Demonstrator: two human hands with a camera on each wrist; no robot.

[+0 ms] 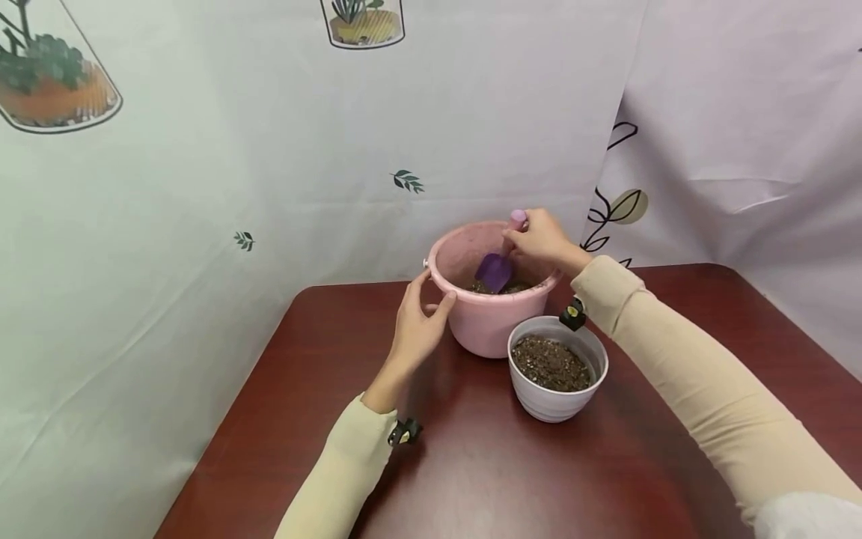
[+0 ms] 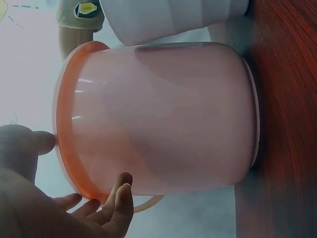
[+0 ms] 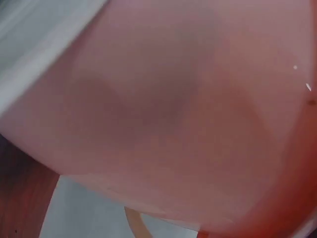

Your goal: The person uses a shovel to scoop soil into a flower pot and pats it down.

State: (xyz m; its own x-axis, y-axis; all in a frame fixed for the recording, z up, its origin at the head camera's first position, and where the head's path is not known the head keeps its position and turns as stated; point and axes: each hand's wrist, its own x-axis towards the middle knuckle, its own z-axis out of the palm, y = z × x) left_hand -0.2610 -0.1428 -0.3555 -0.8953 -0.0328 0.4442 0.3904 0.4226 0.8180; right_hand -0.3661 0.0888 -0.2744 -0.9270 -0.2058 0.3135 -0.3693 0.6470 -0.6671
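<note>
A pink bucket point(image 1: 486, 323) with dark soil at its bottom stands near the back of the table. My right hand point(image 1: 544, 239) reaches over its rim and grips the pink handle of a small trowel. The trowel's purple blade point(image 1: 494, 272) points down into the bucket, near the soil. At the bucket's left side, my left hand point(image 1: 416, 326) touches the rim with thumb and fingers spread along the outside. In the left wrist view, those fingers point(image 2: 121, 206) lie against the bucket. The right wrist view shows mostly bucket wall point(image 3: 173, 99), with the right hand out of sight.
In front of the bucket, to its right, stands a white ribbed pot point(image 1: 554, 404) holding dark soil point(image 1: 551, 363). The dark red wooden table point(image 1: 323, 374) has rounded back corners. White sheeting point(image 1: 303, 150) with plant prints hangs behind and beside it.
</note>
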